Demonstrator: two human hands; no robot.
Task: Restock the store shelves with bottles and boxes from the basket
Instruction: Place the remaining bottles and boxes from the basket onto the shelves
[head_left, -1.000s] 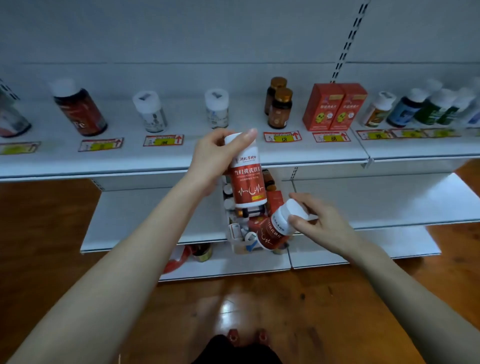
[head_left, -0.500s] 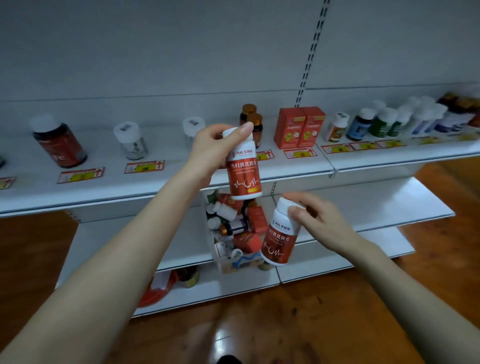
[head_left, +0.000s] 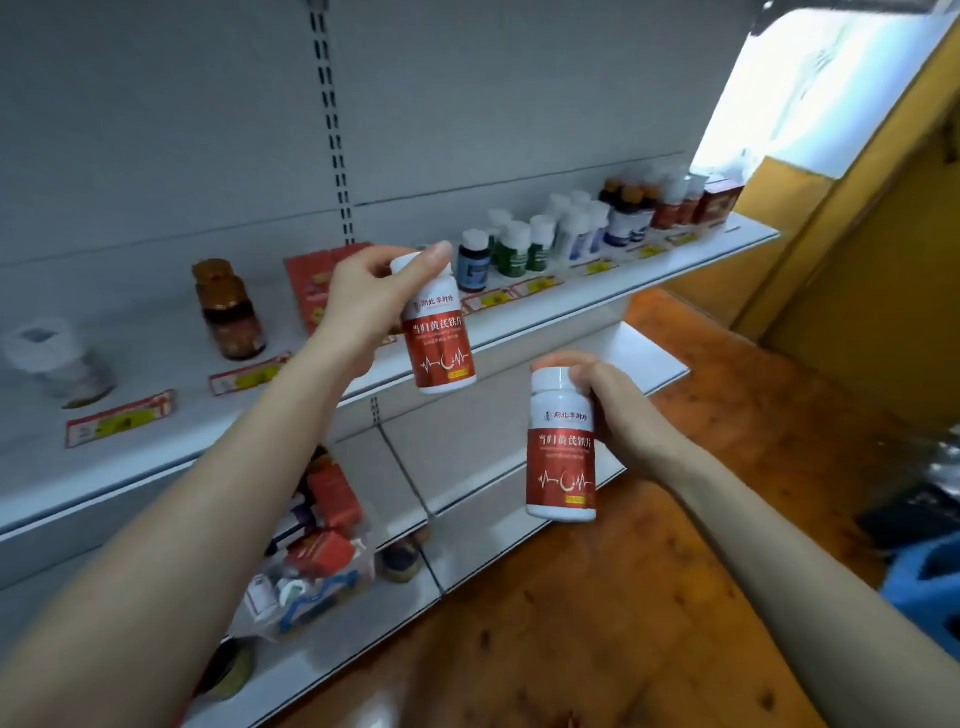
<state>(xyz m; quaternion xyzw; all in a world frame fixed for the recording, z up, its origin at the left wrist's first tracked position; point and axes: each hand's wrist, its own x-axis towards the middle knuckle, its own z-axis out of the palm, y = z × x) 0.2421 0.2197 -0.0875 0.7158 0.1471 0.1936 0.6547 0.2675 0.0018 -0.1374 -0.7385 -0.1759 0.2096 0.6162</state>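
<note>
Shelving of white sheet metal (head_left: 571, 312) fills most of the view and now runs on a slant, since the camera has swung right from half a second ago. More of the brown wooden floor (head_left: 623, 623) shows below it than before.

On a lower shelf sits one clear plastic basket (head_left: 270, 613), holding red boxes and small bottles. It now lies down at the left, under the left forearm, rather than between the hands.

Two hands are up, each with one bottle. The left hand (head_left: 363, 306) grips a white plastic bottle with a red label (head_left: 441, 338) by its top, fingers and thumb wrapped round the cap. It holds the bottle upright in front of the top shelf's edge, much as before.

The right hand (head_left: 618, 410) has its fingers curled round the cap of a second, matching red-labelled white bottle (head_left: 561, 457). This one was tilted over the basket and now hangs upright, clear of it to the right and lower than the first.

On the top shelf stand two amber glass bottles with brown caps (head_left: 228, 312), one behind the other. Beside them are orange-red cardboard boxes (head_left: 306, 291), partly hidden by the left hand, so their count cannot be told.
</note>
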